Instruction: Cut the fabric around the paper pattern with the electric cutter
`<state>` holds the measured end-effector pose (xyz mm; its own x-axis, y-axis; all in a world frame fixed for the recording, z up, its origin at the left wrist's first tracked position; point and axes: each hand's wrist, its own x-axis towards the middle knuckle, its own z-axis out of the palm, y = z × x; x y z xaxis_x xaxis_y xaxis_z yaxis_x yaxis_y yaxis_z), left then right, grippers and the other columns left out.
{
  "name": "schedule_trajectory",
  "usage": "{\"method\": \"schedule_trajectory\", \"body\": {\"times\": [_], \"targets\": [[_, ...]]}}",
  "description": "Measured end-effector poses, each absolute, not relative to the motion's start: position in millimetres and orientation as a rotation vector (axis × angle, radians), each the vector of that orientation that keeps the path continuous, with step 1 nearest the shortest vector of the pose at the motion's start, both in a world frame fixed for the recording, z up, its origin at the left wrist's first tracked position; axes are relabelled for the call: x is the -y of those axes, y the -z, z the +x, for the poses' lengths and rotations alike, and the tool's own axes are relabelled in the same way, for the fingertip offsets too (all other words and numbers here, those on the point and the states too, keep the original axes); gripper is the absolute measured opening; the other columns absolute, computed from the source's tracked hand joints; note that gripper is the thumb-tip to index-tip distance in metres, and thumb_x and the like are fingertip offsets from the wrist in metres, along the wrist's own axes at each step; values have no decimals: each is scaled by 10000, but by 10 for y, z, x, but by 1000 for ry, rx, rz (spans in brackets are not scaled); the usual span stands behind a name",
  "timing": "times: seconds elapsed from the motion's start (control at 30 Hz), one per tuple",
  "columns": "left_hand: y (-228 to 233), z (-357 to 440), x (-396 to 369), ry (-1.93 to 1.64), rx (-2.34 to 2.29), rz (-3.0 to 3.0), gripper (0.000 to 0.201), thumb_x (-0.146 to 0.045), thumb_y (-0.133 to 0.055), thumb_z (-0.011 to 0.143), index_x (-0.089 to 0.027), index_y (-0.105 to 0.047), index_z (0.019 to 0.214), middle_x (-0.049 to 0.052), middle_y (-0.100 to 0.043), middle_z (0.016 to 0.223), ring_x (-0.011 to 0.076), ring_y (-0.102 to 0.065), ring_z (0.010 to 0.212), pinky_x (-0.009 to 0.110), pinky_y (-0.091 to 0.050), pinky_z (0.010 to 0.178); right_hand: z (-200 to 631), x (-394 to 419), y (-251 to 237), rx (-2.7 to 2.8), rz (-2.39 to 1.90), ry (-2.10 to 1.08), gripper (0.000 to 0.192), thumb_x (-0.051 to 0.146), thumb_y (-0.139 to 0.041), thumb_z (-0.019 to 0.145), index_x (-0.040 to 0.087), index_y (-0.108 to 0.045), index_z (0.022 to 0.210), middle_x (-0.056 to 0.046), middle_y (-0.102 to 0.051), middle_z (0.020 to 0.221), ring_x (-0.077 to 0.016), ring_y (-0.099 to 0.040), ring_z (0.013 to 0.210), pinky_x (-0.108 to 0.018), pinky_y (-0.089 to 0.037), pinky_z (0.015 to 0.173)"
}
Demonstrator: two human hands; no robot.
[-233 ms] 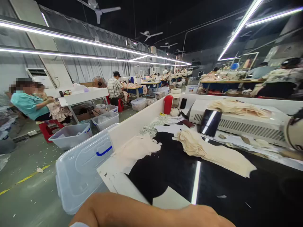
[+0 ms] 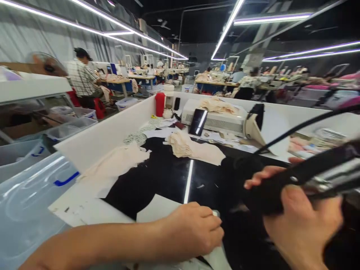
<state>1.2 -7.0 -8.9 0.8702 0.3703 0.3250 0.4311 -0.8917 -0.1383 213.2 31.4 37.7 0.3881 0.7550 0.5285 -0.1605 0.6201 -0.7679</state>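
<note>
My left hand (image 2: 194, 228) is closed, its fingers curled down at the near edge of the black tabletop (image 2: 165, 176). A small pale, shiny edge (image 2: 216, 213) shows beside its knuckles; what the fingers hold is hidden. A pale sheet (image 2: 156, 208) lies just behind this hand. On the right, my right hand (image 2: 298, 221) grips a black piece with metal rods (image 2: 317, 176), thumb on the near side and fingers around the far side. It is blurred, and its exact kind is unclear. Farther back lies a stack of cream fabric pieces (image 2: 194, 146).
More cream fabric (image 2: 120, 161) lies left, by the white side board (image 2: 112, 135). At the back are a phone (image 2: 198, 122), a white vented box (image 2: 216, 122), a red container (image 2: 160, 104) and a pale lampshade (image 2: 258, 127). Plastic bins and a seated co-worker (image 2: 83, 78) are left.
The view has swung right and things on the table appear farther left. My right hand and the black piece have come into view. My left hand now shows more fully.
</note>
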Motion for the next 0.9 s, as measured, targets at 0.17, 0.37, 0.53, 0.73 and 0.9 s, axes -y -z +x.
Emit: {"method": "schedule_trajectory", "body": {"times": [0.17,0.37,0.53,0.73,0.9], "targets": [[246,-27,112,591,609,-2851,173,-240,-640,1205,-138,-765,1144,115,-829,1178,221,-779,1046,322,-578,764,1921,-360,-431,1034,-688,-651,478,481,-982,856,310,-734,1226,47,-741,852,-176,-695,638,-315,-646,551],[294,-41,170,700,627,-2848,181,-248,-651,1205,-115,-772,1188,125,-832,1194,228,-774,1056,330,-588,784,1883,-311,-394,1090,-690,-682,437,505,-901,925,311,-690,1256,54,-686,863,-164,-683,640,-303,-632,562],[264,-45,188,678,618,-2835,186,-237,-637,1206,-119,-781,1218,128,-833,1210,230,-773,1065,326,-585,772,1853,-261,-450,1039,-666,-754,518,556,-971,862,308,-694,1222,57,-687,834,-163,-670,625,-291,-617,538],[218,-73,195,668,635,-2861,199,-241,-617,1220,-122,-776,1213,112,-833,1215,223,-774,1081,334,-603,784,1832,-207,-506,1061,-669,-789,554,623,-981,851,313,-694,1210,61,-671,830,-164,-671,616,-302,-620,525],[184,-90,175,711,644,-2898,198,-287,-652,1216,-134,-778,1216,113,-833,1261,219,-774,1148,327,-619,875,1839,-197,-468,1091,-680,-776,575,638,-982,853,321,-672,1218,61,-670,844,-171,-679,613,-312,-621,518]]}}
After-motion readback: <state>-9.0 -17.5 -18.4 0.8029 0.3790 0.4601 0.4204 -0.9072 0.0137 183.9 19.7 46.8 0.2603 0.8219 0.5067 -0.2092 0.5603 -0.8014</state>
